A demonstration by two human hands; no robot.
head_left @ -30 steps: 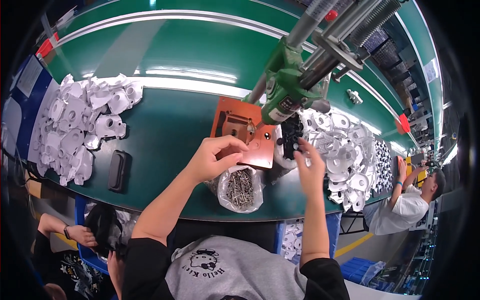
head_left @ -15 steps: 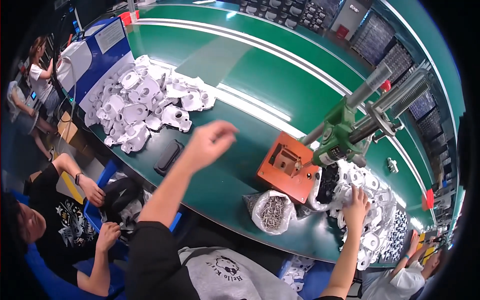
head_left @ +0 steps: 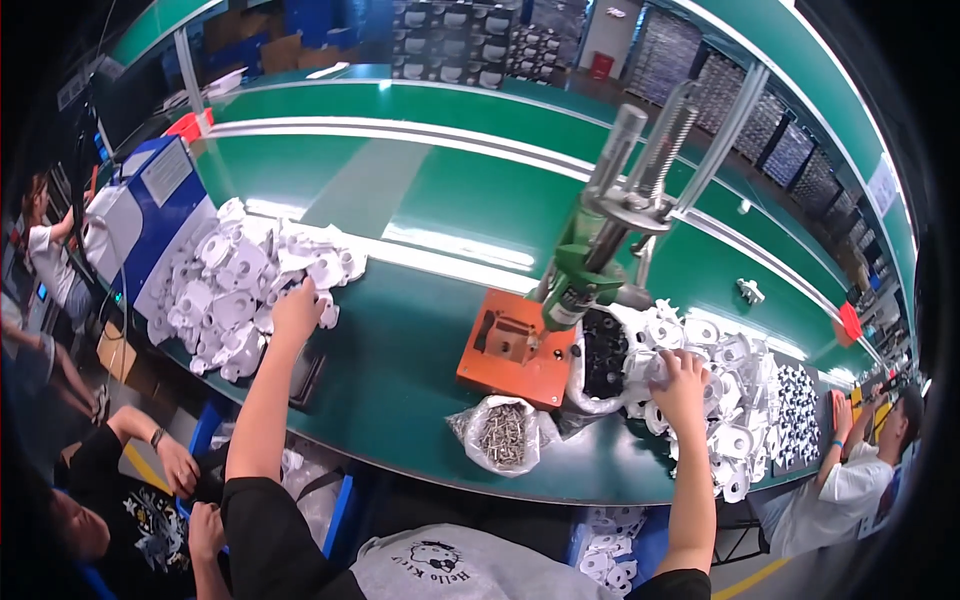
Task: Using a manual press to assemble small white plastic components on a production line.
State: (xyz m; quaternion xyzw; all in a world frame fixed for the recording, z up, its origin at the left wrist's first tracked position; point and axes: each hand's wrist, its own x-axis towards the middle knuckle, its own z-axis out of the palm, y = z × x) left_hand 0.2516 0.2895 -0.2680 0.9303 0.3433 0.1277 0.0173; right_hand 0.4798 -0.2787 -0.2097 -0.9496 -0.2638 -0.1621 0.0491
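Note:
At the near right edge of the left pile of white moulded parts (head_left: 228, 262), my left hand (head_left: 297, 312) has its fingers curled round one white part (head_left: 327, 314). My right hand (head_left: 684, 388) lies on the right pile of white parts (head_left: 735, 400), its fingers bent over a white part (head_left: 655, 372) that they partly hide. Between my hands stands an orange fixture block (head_left: 510, 350) with a green lever press (head_left: 580, 280) over it. A clear bag of metal screws (head_left: 504, 436) sits in front of the block. Beside it is a bag of black parts (head_left: 603, 355).
A dark case (head_left: 306, 380) lies by my left forearm, near the bench edge. Rows of small black-and-white parts (head_left: 795, 415) are at the far right. One white part (head_left: 750, 291) lies on the green belt (head_left: 460, 200). Co-workers sit at left and right.
My left hand has moved left and away from me, from above the bench to the left pile, and closed on a part. My right hand stays at the right pile. The view has shifted.

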